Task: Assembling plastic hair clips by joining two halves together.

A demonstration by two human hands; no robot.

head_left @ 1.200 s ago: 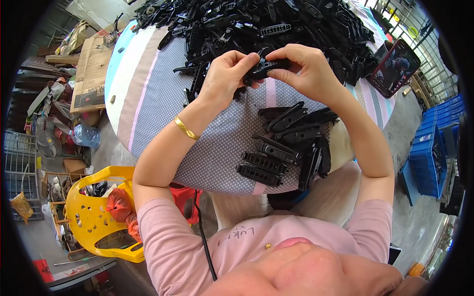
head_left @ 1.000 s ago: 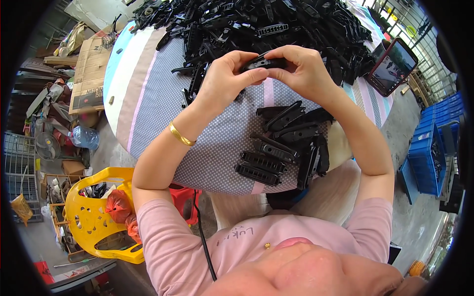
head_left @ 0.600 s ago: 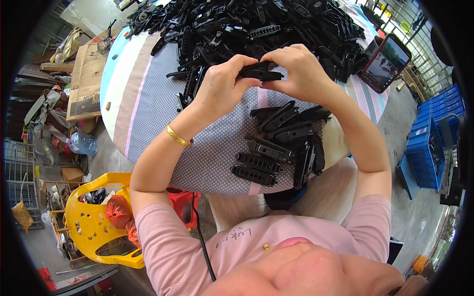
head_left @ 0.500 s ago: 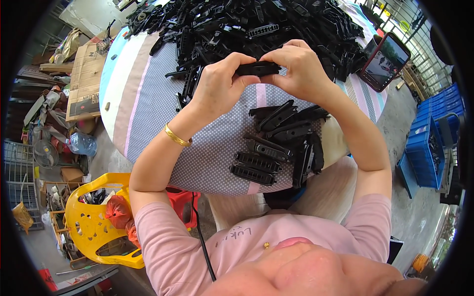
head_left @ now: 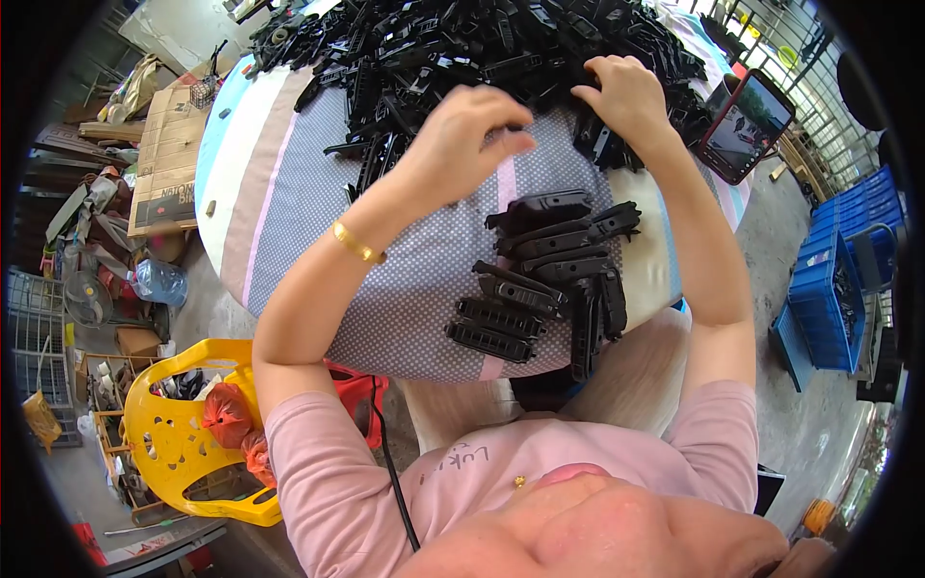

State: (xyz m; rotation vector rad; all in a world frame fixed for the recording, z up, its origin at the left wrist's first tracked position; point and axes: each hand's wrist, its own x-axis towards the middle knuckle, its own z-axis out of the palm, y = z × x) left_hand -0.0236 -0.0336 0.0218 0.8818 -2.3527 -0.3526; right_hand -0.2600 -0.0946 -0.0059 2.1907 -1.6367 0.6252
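Note:
My left hand (head_left: 461,144) hovers over the cloth at the front of a big heap of black plastic parts (head_left: 434,48). Its fingers curl forward with the thumb apart, and nothing shows between them. At the heap's right side, my right hand (head_left: 626,104) reaches in with thumb and fingers spread, its fingertips close to the black pieces. Nearer to me lies a smaller group of long black slotted plastic parts (head_left: 559,265), some stacked and some side by side. A part with a smooth curved top (head_left: 544,206) rests at its far end.
A patterned cloth (head_left: 299,212) covers the round table. A phone (head_left: 747,125) in a red case stands tilted at the right edge. Beyond the table are blue crates (head_left: 829,299) on the right, and a yellow plastic chair (head_left: 159,424) and a cardboard box (head_left: 164,164) on the left.
Both hands were holding a black plastic part together; now they are apart without it. My right hand has moved right to the heap. The near group has an altered layout at its far end.

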